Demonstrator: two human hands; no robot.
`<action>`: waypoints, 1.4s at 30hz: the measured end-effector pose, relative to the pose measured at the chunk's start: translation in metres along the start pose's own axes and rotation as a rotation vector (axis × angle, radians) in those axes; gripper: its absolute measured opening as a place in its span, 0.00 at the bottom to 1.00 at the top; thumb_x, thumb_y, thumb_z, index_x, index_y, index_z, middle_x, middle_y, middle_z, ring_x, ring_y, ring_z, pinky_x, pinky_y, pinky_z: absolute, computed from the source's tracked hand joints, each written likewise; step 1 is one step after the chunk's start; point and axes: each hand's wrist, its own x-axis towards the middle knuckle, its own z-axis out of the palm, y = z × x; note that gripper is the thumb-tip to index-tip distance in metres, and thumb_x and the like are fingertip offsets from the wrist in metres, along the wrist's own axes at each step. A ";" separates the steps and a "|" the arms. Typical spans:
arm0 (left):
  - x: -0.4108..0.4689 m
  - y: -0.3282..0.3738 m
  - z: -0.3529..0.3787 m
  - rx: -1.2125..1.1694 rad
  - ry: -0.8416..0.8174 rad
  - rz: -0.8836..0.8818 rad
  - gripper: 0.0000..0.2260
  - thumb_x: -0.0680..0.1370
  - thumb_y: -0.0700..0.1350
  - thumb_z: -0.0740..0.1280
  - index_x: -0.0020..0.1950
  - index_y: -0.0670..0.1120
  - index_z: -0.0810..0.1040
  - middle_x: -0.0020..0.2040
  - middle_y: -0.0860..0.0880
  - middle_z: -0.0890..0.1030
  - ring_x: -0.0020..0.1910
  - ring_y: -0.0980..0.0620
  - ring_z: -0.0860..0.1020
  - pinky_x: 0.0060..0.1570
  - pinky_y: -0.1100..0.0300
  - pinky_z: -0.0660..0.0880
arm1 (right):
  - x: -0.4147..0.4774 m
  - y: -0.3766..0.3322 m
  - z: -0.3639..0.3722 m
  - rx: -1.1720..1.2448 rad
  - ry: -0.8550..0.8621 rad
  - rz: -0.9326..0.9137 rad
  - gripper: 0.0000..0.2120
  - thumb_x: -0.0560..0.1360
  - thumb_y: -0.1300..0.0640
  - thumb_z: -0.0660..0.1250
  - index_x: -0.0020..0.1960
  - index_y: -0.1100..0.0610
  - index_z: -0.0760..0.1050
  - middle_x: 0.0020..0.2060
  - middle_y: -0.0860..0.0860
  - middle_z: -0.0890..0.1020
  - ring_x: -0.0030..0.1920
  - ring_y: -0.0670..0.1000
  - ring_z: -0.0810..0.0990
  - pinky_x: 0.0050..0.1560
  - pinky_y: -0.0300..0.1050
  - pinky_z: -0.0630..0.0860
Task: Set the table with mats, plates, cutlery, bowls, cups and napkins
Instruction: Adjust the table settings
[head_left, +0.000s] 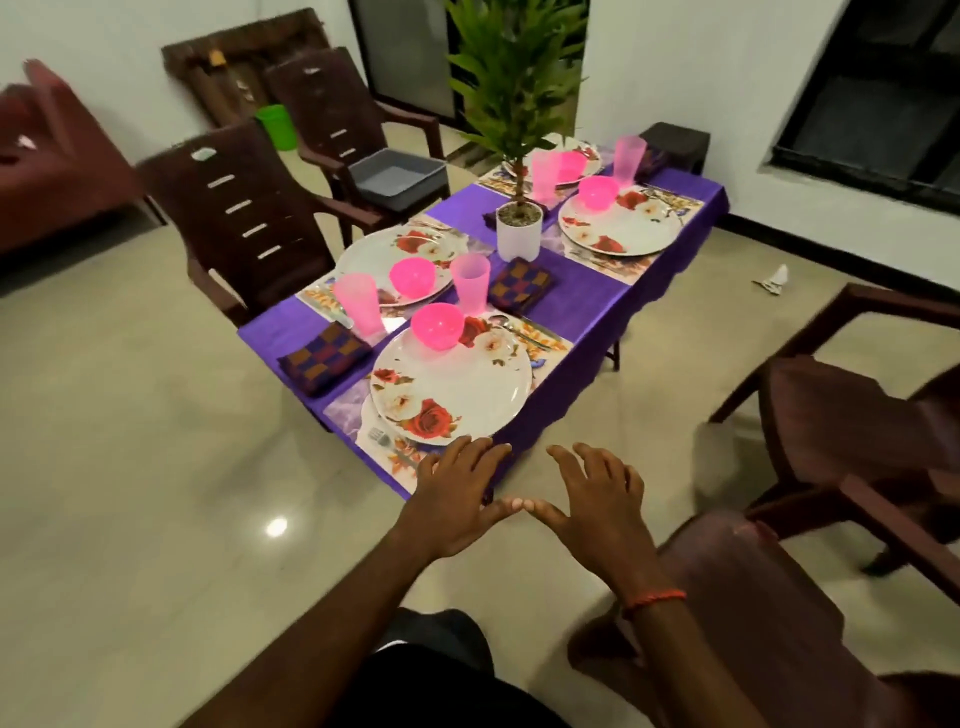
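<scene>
Far left sits a dark brown plastic armchair (244, 218); beside it the low table under its purple cloth (587, 306), dressed from end to end; near the left corner a folded napkin in purple-and-orange checks (324, 358) lies flat, with a translucent pink plastic cup (358, 303) just behind it; then the nearest white round plate with red roses (451, 389) rests on its floral mat (348, 410), a bright pink plastic bowl (437, 326) sitting on the plate's far edge and a fork (382, 439) just showing at its near rim; three more settings like it run on past the white-potted green plant (518, 228). Now the hands: left hand (457, 499) spread flat, fingers open, holding nothing, fingertips just at the table's near corner; right hand (597, 499) likewise open and empty, hovering off the edge, thumbs nearly touching. By the look of it the laying-out is about finished; what remains is likely a last check, perhaps squaring that near mat.
</scene>
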 end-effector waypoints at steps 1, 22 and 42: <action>0.000 -0.006 -0.002 -0.014 0.008 -0.029 0.43 0.72 0.78 0.39 0.81 0.56 0.55 0.82 0.53 0.57 0.81 0.48 0.54 0.75 0.39 0.57 | 0.008 -0.003 0.001 0.010 0.003 -0.024 0.33 0.75 0.32 0.62 0.75 0.47 0.65 0.72 0.52 0.70 0.72 0.56 0.65 0.70 0.55 0.61; 0.112 -0.121 -0.037 -0.217 0.071 -0.288 0.36 0.75 0.75 0.49 0.80 0.60 0.56 0.82 0.54 0.56 0.81 0.48 0.52 0.76 0.37 0.51 | 0.208 -0.037 -0.011 -0.017 -0.164 -0.124 0.34 0.76 0.30 0.59 0.78 0.41 0.57 0.79 0.49 0.60 0.79 0.54 0.54 0.76 0.57 0.51; 0.151 -0.121 -0.022 -0.352 0.199 -0.767 0.38 0.75 0.77 0.48 0.79 0.59 0.58 0.83 0.53 0.56 0.81 0.47 0.55 0.75 0.34 0.53 | 0.375 -0.008 0.015 -0.180 -0.461 -0.602 0.34 0.74 0.33 0.65 0.76 0.44 0.63 0.77 0.52 0.62 0.78 0.60 0.53 0.74 0.58 0.61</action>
